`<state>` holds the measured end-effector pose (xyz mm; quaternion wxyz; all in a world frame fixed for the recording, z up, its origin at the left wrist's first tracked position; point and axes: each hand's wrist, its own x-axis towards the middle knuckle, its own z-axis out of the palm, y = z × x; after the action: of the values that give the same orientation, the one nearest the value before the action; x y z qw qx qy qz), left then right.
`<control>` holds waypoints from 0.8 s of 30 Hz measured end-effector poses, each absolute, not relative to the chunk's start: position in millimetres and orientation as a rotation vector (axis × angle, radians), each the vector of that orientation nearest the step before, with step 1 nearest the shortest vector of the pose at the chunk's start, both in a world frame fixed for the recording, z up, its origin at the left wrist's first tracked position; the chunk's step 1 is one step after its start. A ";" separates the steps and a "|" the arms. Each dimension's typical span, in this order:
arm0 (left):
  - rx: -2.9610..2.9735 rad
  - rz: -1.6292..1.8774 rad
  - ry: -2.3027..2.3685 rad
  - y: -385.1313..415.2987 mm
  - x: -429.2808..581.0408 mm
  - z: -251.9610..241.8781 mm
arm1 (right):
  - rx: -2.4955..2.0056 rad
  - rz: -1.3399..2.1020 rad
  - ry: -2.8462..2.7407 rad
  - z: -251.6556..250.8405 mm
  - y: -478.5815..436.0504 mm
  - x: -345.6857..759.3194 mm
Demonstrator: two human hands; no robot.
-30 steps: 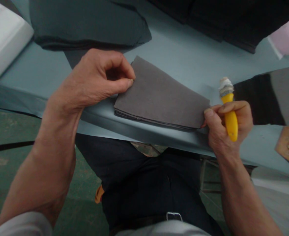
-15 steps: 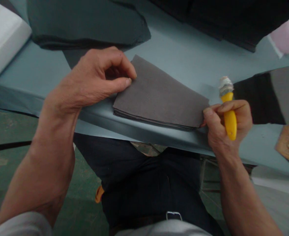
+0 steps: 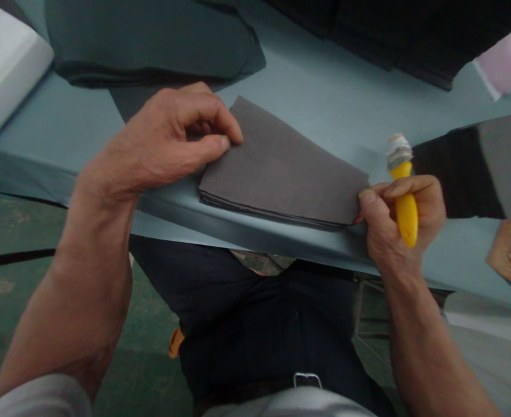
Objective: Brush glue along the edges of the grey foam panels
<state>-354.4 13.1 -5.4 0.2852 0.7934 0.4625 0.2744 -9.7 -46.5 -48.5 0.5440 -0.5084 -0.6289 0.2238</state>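
A stack of grey sheets (image 3: 281, 162), cut as a tapering four-sided shape, lies near the front edge of the table. My left hand (image 3: 181, 133) pinches its left edge between thumb and forefinger, the other fingers curled under. At the right end of the stack, my right hand (image 3: 405, 214) has its thumb and a fingertip on the corner. That same hand also grips a brush (image 3: 407, 202) with a yellow handle, held between the fingers. The brush's whitish, caked bristle end points away from me.
The table (image 3: 307, 69) has a blue-grey cover. Behind the hands lie a dark green pile (image 3: 151, 43) and a black pile (image 3: 403, 35). To the right are a black-and-grey piece (image 3: 459, 174) and a brown, open-topped container (image 3: 505, 249). A white block (image 3: 7, 63) stands left.
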 end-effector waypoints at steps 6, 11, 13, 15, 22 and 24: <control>2.096 0.744 1.226 12.9 -354.7 -6.2 | -1.206 0.508 -1.511 -49.8 -45.7 -9.0; 2.093 0.727 1.244 13.7 -353.9 -6.8 | -1.209 0.507 -1.500 -49.9 -45.7 -10.2; 2.093 0.718 1.267 13.9 -353.4 -6.8 | -1.208 0.518 -1.500 -49.3 -46.1 -11.4; 2.109 0.709 1.277 13.6 -353.3 -6.8 | -1.221 0.521 -1.500 -48.1 -46.9 -12.7; 2.149 0.697 1.297 11.7 -353.8 -8.1 | -1.263 0.531 -1.491 -46.1 -49.6 -13.7; 2.163 0.681 1.315 11.8 -353.8 -8.3 | -1.257 0.538 -1.493 -47.4 -49.4 -13.0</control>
<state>-353.8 11.8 -8.3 0.2573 0.7973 0.4848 0.2511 -13.0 -49.4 -47.4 0.5299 -0.5263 -0.6256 0.2255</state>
